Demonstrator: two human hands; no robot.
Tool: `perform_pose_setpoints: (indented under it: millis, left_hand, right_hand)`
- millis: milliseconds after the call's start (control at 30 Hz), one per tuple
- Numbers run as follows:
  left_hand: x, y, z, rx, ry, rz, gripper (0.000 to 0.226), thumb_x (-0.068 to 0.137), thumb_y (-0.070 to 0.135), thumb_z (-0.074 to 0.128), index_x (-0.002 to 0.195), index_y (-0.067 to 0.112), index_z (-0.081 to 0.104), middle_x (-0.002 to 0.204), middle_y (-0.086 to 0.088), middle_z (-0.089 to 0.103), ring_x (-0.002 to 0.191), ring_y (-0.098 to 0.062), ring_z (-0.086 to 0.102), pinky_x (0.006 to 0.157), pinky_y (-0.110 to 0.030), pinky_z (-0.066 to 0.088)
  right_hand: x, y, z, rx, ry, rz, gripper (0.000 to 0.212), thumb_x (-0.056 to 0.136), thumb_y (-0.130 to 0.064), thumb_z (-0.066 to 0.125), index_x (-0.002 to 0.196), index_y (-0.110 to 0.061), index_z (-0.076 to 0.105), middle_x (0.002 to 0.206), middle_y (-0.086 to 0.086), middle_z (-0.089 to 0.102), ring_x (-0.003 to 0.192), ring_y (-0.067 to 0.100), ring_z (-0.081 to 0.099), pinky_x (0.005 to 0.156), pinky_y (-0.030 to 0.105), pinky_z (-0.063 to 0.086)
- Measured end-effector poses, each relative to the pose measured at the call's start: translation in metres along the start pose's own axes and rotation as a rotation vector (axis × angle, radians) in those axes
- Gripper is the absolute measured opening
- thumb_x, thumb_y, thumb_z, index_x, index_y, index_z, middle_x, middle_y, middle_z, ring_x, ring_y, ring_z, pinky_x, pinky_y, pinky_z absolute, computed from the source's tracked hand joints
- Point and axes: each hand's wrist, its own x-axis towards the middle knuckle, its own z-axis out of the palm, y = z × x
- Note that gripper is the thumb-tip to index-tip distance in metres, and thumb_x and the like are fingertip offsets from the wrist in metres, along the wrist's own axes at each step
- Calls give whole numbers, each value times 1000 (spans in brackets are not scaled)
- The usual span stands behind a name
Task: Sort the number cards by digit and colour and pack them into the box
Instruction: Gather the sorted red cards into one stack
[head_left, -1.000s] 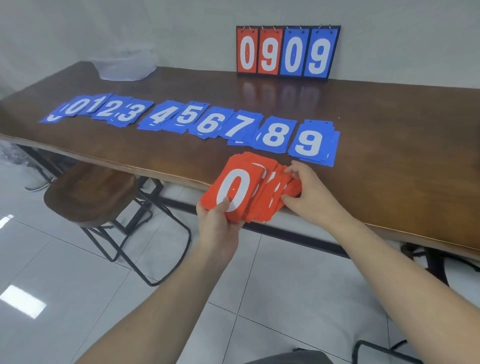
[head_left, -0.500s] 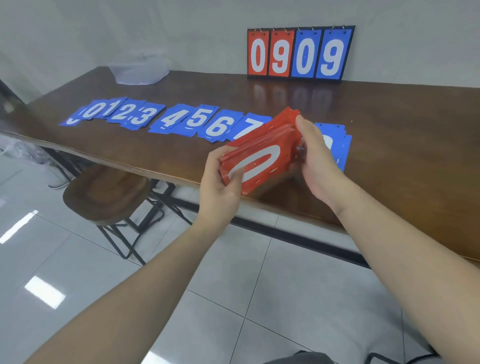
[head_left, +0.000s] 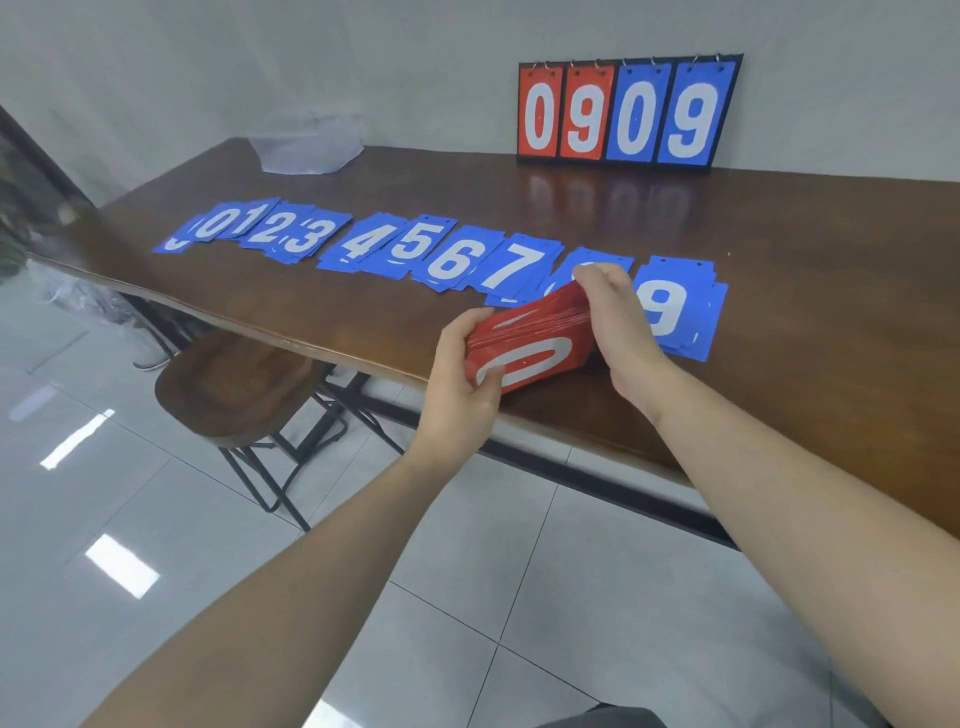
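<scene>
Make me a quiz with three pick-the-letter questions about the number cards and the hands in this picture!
1. Where is the scoreboard that reads 0909?
A. on the stool
B. at the back of the table, against the wall
C. on the floor

2. What colour is the stack of cards held in the hands?
A. red
B. green
C. yellow

3. What are the two hands doing?
A. both lie flat on the table
B. one is waving
C. both grip the stack

Answers:
1 B: it stands upright on the far edge of the table, by the wall.
2 A: the stack is red, with a white 0 on the front card, while the blue cards lie in a row on the table.
3 C: the left hand holds one end and the right hand the other.
</scene>
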Motion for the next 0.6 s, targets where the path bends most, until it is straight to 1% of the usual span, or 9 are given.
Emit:
perform_pose_setpoints:
  millis: [67, 100, 133, 200, 267, 367, 433, 533, 600]
  left_hand:
    - [2, -2, 0, 22, -22, -15, 57, 95, -6, 58, 132, 34, 42, 135, 4, 49, 126, -8, 52, 102, -33, 52]
    - [3, -3, -1, 45, -35, -5, 56, 95, -6, 58, 132, 34, 43, 135, 5, 48, 125, -6, 51, 102, -32, 52]
    - [4, -3, 0, 70, -38, 9, 55, 95, -5, 58, 132, 33, 43, 134, 5, 47, 125, -4, 51, 102, -31, 51]
    - [9, -4, 0, 92, -22, 10, 54, 95, -5, 58, 133, 30, 44, 134, 6, 48, 124, -1, 50, 102, -27, 50]
    - [13, -4, 3, 94, -15, 1, 54, 94, -7, 57, 134, 27, 45, 133, 7, 49, 123, 0, 50, 102, -25, 49]
    - [9, -4, 10, 136, -47, 134, 57, 93, -11, 55, 134, 28, 44, 130, 13, 45, 126, -1, 48, 106, -30, 47]
    - [7, -6, 14, 139, -69, 151, 59, 94, -9, 56, 137, 29, 43, 131, 14, 44, 128, -2, 47, 108, -29, 46]
    - [13, -13, 13, 112, -5, 56, 63, 94, -6, 61, 140, 32, 42, 132, 12, 45, 128, 1, 47, 105, -23, 47]
    - [14, -14, 11, 113, 10, 45, 64, 94, -6, 61, 140, 34, 41, 132, 18, 45, 128, 0, 47, 104, -24, 48]
  right_hand:
    - [3, 3, -1, -73, -66, 12, 48, 93, -66, 51, 121, -27, 54, 103, -7, 67, 91, 7, 65, 70, 24, 42]
    - [4, 5, -3, -93, -80, 27, 53, 90, -70, 53, 122, -28, 54, 104, -7, 68, 93, 8, 66, 72, 24, 44]
    - [7, 6, -4, -97, -73, 34, 54, 89, -71, 54, 123, -28, 54, 105, -7, 68, 94, 9, 67, 75, 24, 45]
    - [13, 10, -7, -87, -43, 7, 42, 95, -62, 53, 120, -29, 56, 106, -5, 68, 94, 9, 67, 76, 25, 47]
    - [15, 11, -6, -92, -43, -41, 28, 100, -53, 49, 111, -29, 57, 102, -7, 66, 91, 6, 65, 74, 24, 47]
    - [13, 13, -1, -87, -18, -126, 26, 100, -52, 52, 100, -26, 53, 90, -11, 61, 77, -2, 62, 63, 14, 43]
    - [16, 16, -1, -37, 13, -115, 25, 99, -51, 54, 103, -26, 52, 92, -10, 62, 79, 2, 65, 61, 15, 44]
    - [22, 19, -5, 21, 32, -63, 23, 102, -48, 50, 113, -29, 53, 98, -8, 64, 89, 9, 67, 68, 21, 47]
    - [23, 21, -4, 26, 0, -68, 27, 102, -49, 50, 115, -26, 57, 98, -8, 65, 88, 7, 67, 67, 18, 47]
